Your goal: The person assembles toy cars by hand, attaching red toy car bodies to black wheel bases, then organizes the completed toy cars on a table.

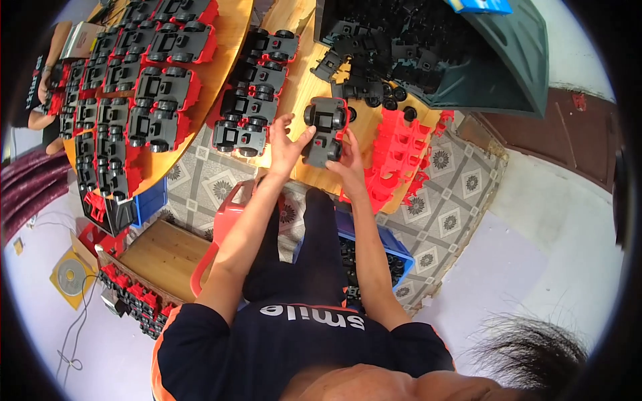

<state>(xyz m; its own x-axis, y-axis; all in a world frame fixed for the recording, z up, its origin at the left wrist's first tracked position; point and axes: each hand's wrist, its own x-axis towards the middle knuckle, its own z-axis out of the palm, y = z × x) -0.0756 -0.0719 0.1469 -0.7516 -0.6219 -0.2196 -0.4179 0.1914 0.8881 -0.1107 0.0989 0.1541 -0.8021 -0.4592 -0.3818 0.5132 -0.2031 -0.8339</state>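
Clamps a car [326, 136] in the right hand [350, 165], with fingers along its right edge and thumb on its underside near the lower end. Touches its left edge with the thumb of the left hand [286, 148], spreading the other fingers apart from it. Holds the car upside down above the near table [292, 90], with black underside up and a little red along the side. Has, just left of the left hand, a row of cars [251, 105], all upturned. Has, near the right hand, red shells [399, 150] heaped at the table's right edge. Faces, beyond the car, a dark green tub [525, 63] with black chassis [408, 53] spilling toward the table, and loose wheels [391, 102] close by. Has, well to the left, ranks of upturned cars [164, 100] on a second table [231, 33], with another person's arm [40, 120] at the far side. Has, beneath the right forearm [374, 247], a blue crate [402, 252] of black parts; beside the left forearm [241, 240], a red chair [224, 217]; below, patterned tiles [441, 190].
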